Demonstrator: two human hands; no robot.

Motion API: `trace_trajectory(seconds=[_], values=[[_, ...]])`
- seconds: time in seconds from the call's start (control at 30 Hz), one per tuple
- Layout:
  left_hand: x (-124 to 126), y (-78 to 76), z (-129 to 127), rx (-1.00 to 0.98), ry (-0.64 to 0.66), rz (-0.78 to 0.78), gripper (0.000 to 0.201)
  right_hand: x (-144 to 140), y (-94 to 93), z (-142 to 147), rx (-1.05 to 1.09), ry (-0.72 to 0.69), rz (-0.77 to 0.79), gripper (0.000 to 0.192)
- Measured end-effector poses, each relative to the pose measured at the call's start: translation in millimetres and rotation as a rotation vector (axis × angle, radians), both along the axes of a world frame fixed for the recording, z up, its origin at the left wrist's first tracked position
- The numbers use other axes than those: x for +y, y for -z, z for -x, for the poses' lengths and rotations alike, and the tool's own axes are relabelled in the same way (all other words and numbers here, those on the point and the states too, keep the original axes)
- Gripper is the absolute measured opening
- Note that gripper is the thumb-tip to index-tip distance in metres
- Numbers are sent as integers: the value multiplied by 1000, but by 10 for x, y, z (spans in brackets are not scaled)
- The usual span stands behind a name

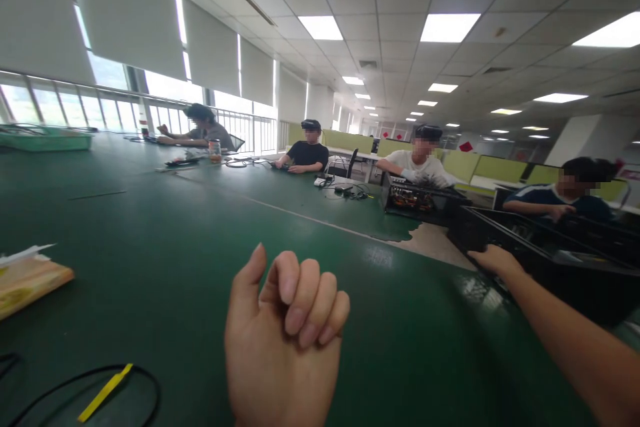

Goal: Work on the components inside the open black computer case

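**Head view: bare left hand (287, 330) hovering empty, bare right hand (495, 261) resting at a large black open-topped case (565, 280)**

From my remote seat I'm watching two hands over a long, smooth green bench (175, 267). The left one is hanging at the centre, palm facing the camera, its four fingers curling loosely and its thumb standing apart; it is gripping nothing. The right one is lying against the near left end of the case and appears to be touching it. Its fingertips are partly hiding from me, so I cannot tell whether they are closing on the edge. I'm judging that it is steadying the case, which is sitting at the right side of the bench with its opening upward, probably so the inside is staying within reach.

I'm counting two black cases: this one, and a smaller black box with orange wiring showing (411, 199) just beyond it. That second box is probably turning its open side outward for access.

At lower left, one thin black looped cable (159, 387) is carrying one bright yellow strip tag (106, 392), perhaps for marking it. Near it, one light-brown flat block (37, 290) is supporting a white sheet (27, 254). Farther off, one shallow teal plastic tray (45, 141) and one clear jar (215, 151) are standing on the bench. Four co-workers are sitting around it, one of them wearing white gloves (434, 178).
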State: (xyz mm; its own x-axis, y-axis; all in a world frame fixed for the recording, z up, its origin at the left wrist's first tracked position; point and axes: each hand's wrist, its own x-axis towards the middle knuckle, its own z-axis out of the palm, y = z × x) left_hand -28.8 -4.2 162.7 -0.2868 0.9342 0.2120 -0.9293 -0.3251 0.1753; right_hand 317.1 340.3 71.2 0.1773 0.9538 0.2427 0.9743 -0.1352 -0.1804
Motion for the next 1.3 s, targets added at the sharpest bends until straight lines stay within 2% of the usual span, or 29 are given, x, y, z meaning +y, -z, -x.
trace_trajectory(seconds=[0.07,0.13,0.23,0.33,0.4,0.47,0.63,0.73,0.8,0.87,0.93,1.0,1.07,1.13,1.3], values=[[66,21,-16,7,-13,34,45,-27,22,410,51,-144,41,44],[141,55,-31,20,-14,61,45,-290,225,833,123,-306,67,36],[253,133,-74,65,17,112,46,-956,585,1328,263,-505,99,34],[348,232,-162,153,51,156,43,-1668,739,1490,401,-607,140,45],[398,304,-246,247,56,164,42,-2072,735,1404,531,-611,183,50],[439,379,-348,436,43,164,42,-2405,711,1205,658,-586,233,53],[499,630,-610,1383,-42,45,27,-3002,813,499,746,-472,303,64],[474,926,-639,1788,71,-30,47,-3226,994,92,808,-364,236,68],[431,1185,-548,2028,140,0,61,-3315,1122,-114,901,-240,156,71],[374,1443,-385,2222,139,96,72,-3356,1223,-239,1012,-99,133,76],[305,1645,-203,2308,153,133,78,-3367,1282,-275,1041,-76,139,78],[234,1753,-58,2293,211,122,81,-3370,1303,-247,939,-185,113,74],[175,1771,16,2255,295,134,84,-3383,1305,-198,796,-276,73,67],[136,1743,27,2243,348,186,85,-3413,1299,-162,718,-281,73,63],[94,1690,-35,2286,326,173,84,-3523,1237,-139,663,-257,101,59]])
